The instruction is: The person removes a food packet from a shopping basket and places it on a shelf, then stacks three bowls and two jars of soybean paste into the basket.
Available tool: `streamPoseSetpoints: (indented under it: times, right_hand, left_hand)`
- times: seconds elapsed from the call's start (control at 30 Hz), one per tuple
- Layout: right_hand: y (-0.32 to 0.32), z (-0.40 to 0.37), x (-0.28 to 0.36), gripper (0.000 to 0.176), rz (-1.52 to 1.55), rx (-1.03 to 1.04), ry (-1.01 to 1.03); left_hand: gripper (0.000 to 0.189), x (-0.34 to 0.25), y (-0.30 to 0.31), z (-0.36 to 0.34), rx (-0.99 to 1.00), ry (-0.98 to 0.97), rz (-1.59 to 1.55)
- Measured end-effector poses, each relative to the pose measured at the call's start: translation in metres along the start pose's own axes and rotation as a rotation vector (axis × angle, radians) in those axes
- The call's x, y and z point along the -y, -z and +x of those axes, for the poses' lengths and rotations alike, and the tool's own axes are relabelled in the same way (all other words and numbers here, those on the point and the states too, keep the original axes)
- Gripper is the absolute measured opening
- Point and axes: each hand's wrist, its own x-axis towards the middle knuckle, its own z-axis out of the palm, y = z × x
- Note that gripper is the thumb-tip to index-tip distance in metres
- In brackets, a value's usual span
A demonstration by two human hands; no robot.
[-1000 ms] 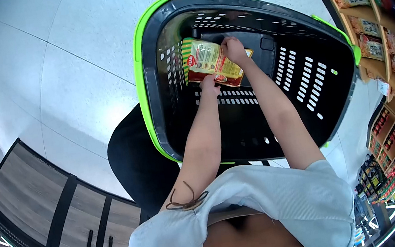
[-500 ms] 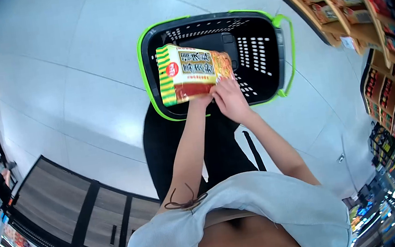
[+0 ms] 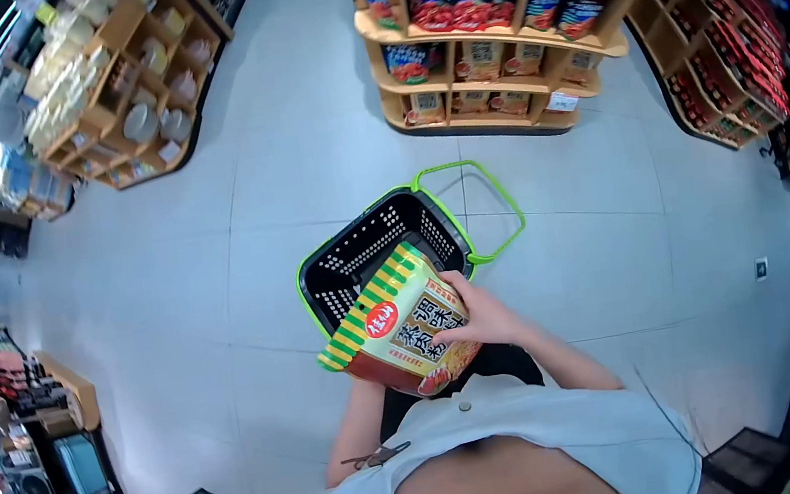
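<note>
Packet (image 3: 398, 325) is lying steady because my half-closed right hand (image 3: 485, 315) is gripping its three-o'clock side, my left hand (image 3: 368, 390), hold hidden, seemingly propping seven o'clock.

The striped seasoning packet (image 3: 402, 329), down inside the black shopping basket (image 3: 355, 252) at first, is now raised close to the person's torso. The right hand (image 3: 478, 311) has moved from its bottom edge to its side; the left hand (image 3: 367, 388) is now mostly hidden behind it. The wooden shelf unit (image 3: 486, 33) now shows beyond the basket, no longer off to the right.
</note>
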Motion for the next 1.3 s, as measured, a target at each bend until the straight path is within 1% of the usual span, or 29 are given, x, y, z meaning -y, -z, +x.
streamPoseSetpoints:
  times: [0.07, 0.1, 0.17, 0.2, 0.23, 0.27, 0.3, 0.37, 0.4, 0.43, 0.47, 0.5, 0.57, 0.6, 0.7, 0.73, 0.77, 0.83, 0.87, 0.97, 1.0, 1.1, 1.13, 1.2, 1.23, 1.27, 1.3]
  right_hand:
    - [0.031, -0.028, 0.009, 0.083, 0.233, 0.040, -0.092]
    - [0.047, -0.044, 0.005, 0.078, 0.226, 0.007, -0.092]
    - [0.080, -0.072, -0.006, 0.076, 0.373, -0.087, -0.021]
    - [0.098, -0.087, -0.007, 0.071, 0.493, -0.157, 0.039]
    - [0.112, -0.101, -0.014, 0.069, 0.567, -0.256, 0.048]
    - [0.126, -0.116, -0.021, 0.068, 0.636, -0.352, 0.054]
    - [0.138, -0.131, -0.026, 0.066, 0.699, -0.444, 0.060]
    - [0.159, -0.161, -0.041, 0.061, 0.740, -0.681, 0.051]
    - [0.168, -0.172, -0.050, 0.060, 0.774, -0.794, 0.049]
    - [0.175, -0.180, -0.058, 0.059, 0.811, -0.903, 0.046]
    - [0.182, -0.185, -0.064, 0.052, 0.828, -0.975, 0.052]
    - [0.190, -0.186, -0.068, 0.052, 0.817, -0.986, 0.063]
    - [0.210, -0.190, -0.062, 0.051, 0.766, -0.999, 0.085]
    - [0.220, -0.186, -0.070, 0.052, 0.685, -1.008, 0.072]
    - [0.243, -0.173, -0.084, 0.050, 0.644, -0.999, -0.038]
    - [0.254, -0.165, -0.092, 0.048, 0.617, -1.009, -0.055]
    - [0.267, -0.160, -0.105, 0.049, 0.537, -0.980, -0.105]
    - [0.295, -0.151, -0.133, 0.052, 0.373, -0.908, -0.201]
    - [0.310, -0.141, -0.144, 0.051, 0.335, -0.876, -0.180]
    - [0.353, -0.105, -0.149, 0.050, 0.310, -0.868, -0.183]
    - [0.369, -0.097, -0.156, 0.045, 0.241, -0.838, -0.206]
    - [0.412, -0.063, -0.156, 0.038, 0.150, -0.758, -0.276]
    - [0.422, -0.051, -0.168, 0.031, 0.206, -0.730, -0.223]
    - [0.442, -0.026, -0.175, 0.028, 0.296, -0.676, -0.268]
    - [0.450, -0.012, -0.180, 0.027, 0.343, -0.649, -0.295]
    - [0.457, 0.003, -0.196, 0.027, 0.365, -0.624, -0.236]
    - [0.464, 0.017, -0.212, 0.027, 0.356, -0.617, -0.248]
  left_hand:
    - [0.067, 0.007, -0.035, -0.004, 0.022, 0.051, 0.086]
    - [0.068, 0.013, -0.056, 0.000, 0.045, 0.070, 0.130]
    - [0.069, 0.025, -0.097, 0.011, 0.104, 0.123, 0.227]
    - [0.069, 0.033, -0.119, 0.018, 0.159, 0.163, 0.278]
    - [0.070, 0.041, -0.142, 0.024, 0.249, 0.221, 0.317]
    - [0.077, 0.051, -0.173, 0.026, 0.444, 0.309, 0.312]
    - [0.088, 0.059, -0.198, 0.032, 0.283, 0.370, 0.476]
    - [0.093, 0.070, -0.244, 0.043, 0.548, 0.537, 0.354]
    - [0.103, 0.082, -0.255, 0.051, 0.596, 0.531, 0.282]
    - [0.108, 0.092, -0.260, 0.060, 0.646, 0.515, 0.260]
    - [0.098, 0.103, -0.260, 0.070, 0.712, 0.436, 0.334]
    - [0.089, 0.113, -0.267, 0.077, 0.774, 0.355, 0.404]
    - [0.072, 0.127, -0.289, 0.090, 0.758, 0.227, 0.801]
    - [0.064, 0.133, -0.301, 0.100, 0.732, 0.157, 1.005]
    - [0.044, 0.145, -0.321, 0.144, 0.592, 0.202, 1.139]
    - [0.037, 0.148, -0.326, 0.161, 0.640, 0.157, 1.069]
    - [0.033, 0.149, -0.331, 0.179, 0.592, 0.279, 1.057]
    - [0.028, 0.153, -0.332, 0.223, 0.775, 0.179, 1.067]
    - [0.024, 0.155, -0.336, 0.243, 0.767, 0.162, 1.038]
    - [0.022, 0.149, -0.356, 0.290, 0.698, 0.228, 0.987]
    - [0.023, 0.148, -0.357, 0.308, 0.677, 0.251, 0.973]
    - [0.023, 0.138, -0.367, 0.341, 0.603, 0.190, 1.027]
    - [0.024, 0.134, -0.368, 0.351, 0.597, 0.127, 1.110]
    - [0.025, 0.129, -0.368, 0.372, 0.585, -0.008, 1.278]
    - [0.026, 0.130, -0.364, 0.387, 0.570, -0.123, 1.272]
    - [0.026, 0.135, -0.355, 0.403, 0.555, -0.231, 1.266]
    - [0.026, 0.142, -0.346, 0.420, 0.542, -0.335, 1.254]
